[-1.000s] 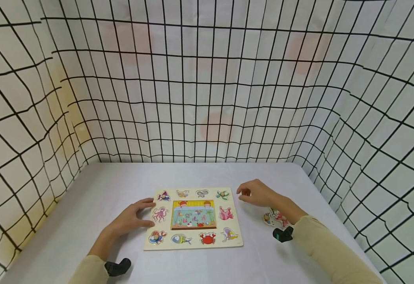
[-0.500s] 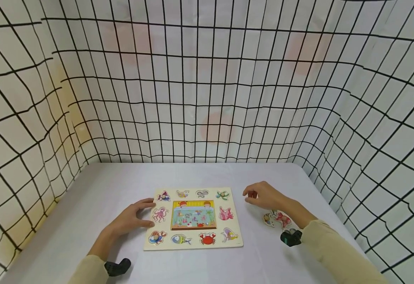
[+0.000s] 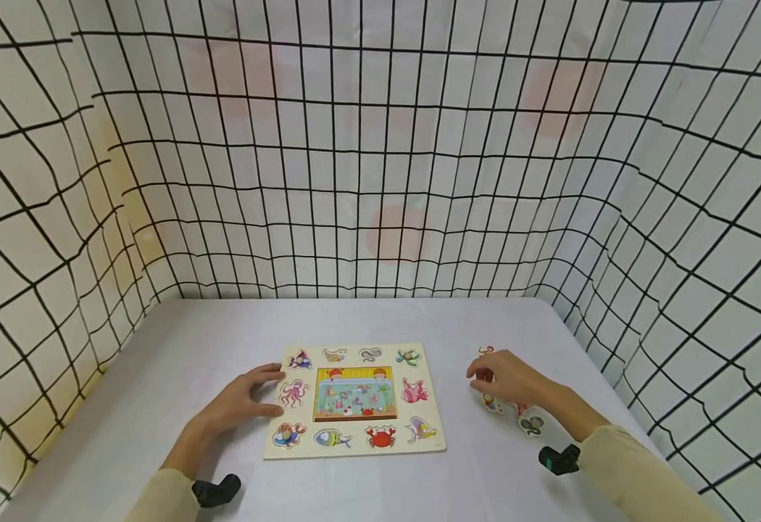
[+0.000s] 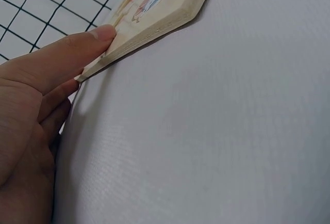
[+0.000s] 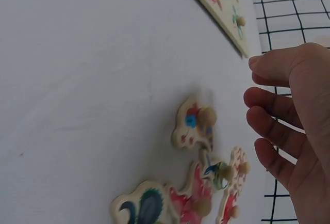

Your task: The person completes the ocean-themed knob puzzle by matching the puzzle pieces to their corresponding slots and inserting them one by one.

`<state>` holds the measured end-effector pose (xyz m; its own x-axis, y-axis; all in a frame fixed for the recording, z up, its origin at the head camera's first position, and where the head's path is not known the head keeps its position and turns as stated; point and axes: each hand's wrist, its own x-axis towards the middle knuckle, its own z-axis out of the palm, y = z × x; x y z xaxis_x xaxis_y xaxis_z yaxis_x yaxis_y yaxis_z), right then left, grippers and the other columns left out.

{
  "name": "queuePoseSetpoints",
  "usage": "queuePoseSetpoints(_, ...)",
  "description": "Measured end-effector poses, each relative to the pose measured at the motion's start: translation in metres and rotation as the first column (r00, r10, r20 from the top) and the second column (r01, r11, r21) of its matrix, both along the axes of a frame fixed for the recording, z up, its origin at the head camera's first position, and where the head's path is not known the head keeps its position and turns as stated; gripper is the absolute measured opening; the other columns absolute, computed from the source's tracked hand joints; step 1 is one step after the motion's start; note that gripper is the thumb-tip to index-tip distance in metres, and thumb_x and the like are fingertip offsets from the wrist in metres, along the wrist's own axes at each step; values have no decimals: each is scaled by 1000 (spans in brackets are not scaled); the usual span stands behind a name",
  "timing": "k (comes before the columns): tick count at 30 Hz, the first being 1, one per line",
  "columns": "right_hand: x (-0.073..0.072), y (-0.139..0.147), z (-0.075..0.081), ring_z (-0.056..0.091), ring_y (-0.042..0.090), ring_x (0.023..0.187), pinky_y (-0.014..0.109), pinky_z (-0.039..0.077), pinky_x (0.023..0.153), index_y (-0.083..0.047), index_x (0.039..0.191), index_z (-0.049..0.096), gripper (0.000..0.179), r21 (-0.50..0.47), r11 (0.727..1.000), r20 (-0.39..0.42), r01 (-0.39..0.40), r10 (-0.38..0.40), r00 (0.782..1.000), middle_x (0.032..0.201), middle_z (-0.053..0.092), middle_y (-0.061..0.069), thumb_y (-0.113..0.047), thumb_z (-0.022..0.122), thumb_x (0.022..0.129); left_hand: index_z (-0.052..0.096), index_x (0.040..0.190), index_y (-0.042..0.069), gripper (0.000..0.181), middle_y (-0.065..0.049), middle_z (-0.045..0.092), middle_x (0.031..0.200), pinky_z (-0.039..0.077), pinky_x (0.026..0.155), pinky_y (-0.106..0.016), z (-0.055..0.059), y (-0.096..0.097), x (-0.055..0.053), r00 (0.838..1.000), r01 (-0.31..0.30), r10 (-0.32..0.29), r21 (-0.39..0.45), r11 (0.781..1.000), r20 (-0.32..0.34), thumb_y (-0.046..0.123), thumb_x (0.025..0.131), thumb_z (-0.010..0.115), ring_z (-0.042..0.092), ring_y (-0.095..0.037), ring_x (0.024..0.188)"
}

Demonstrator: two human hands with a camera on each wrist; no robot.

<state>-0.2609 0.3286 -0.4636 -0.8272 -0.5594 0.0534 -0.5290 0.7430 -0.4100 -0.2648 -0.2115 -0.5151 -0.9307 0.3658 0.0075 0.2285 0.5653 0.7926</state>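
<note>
White table (image 3: 224, 330); pale puzzle board (image 3: 359, 435) flat at its middle, printed sea creatures ringing a fish-tank scene (image 3: 356, 397), knobs (image 5: 241, 21) showing at three corners. Left hand (image 3: 243, 399): fingers extended, touching the board's left edge. Right hand (image 3: 504, 375): empty, loosely curled, by knobbed loose pieces (image 5: 147, 206) right of the board. Step, apparently: choosing a piece. Next move likely calls for a thumb-and-finger knob pinch.

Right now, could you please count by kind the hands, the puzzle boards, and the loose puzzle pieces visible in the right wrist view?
Hands: 2 (left hand, right hand)
Puzzle board: 1
Loose puzzle pieces: 6 that I can make out, some partly hidden or cut off
Total: 9
</note>
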Motion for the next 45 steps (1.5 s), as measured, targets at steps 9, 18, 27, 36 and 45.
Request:
queuePoseSetpoints(9,14,12,-16,51,2,69,24,48,59,-16,102,76,6,33,999,-11,41,-41,999,78,57,-17,-19,75,96,62,141,4,73,-19,42,159,21,117,-69,-1,0,-2,1000,-3,3,1,1000,1,27,78,92,27,-48,149)
queuePoseSetpoints(18,20,16,-29,51,2,73,24,50,63,-21,93,74,6,51,995,-98,91,-86,991,82,57,-20,-21,79,93,63,140,4,72,-20,42,159,20,117,-69,-1,0,0,1000,-5,5,10,1000,4,27,78,92,27,-48,149)
queuePoseSetpoints(27,22,18,-39,51,0,67,24,49,60,-22,87,72,10,-1,989,-151,149,-147,977,74,57,-21,-21,81,91,63,141,6,72,-18,42,159,22,116,-70,0,0,0,1000,-6,6,-12,1000,-6,29,79,91,28,-47,149)
queuePoseSetpoints(36,25,17,-34,52,0,69,24,50,61,-22,87,73,10,7,988,-115,151,-150,982,76,60,-20,-17,80,92,62,141,5,73,-19,42,159,22,116,-69,-2,2,1,1000,-8,8,-3,1000,10,27,79,92,27,-48,149)
queuePoseSetpoints(45,15,11,-9,56,3,72,25,52,63,-13,95,78,5,-15,989,-83,148,-149,985,83,66,-15,-9,79,92,62,141,5,72,-19,42,159,20,116,-71,1,2,1,1000,-13,13,4,1000,5,28,79,91,27,-48,149)
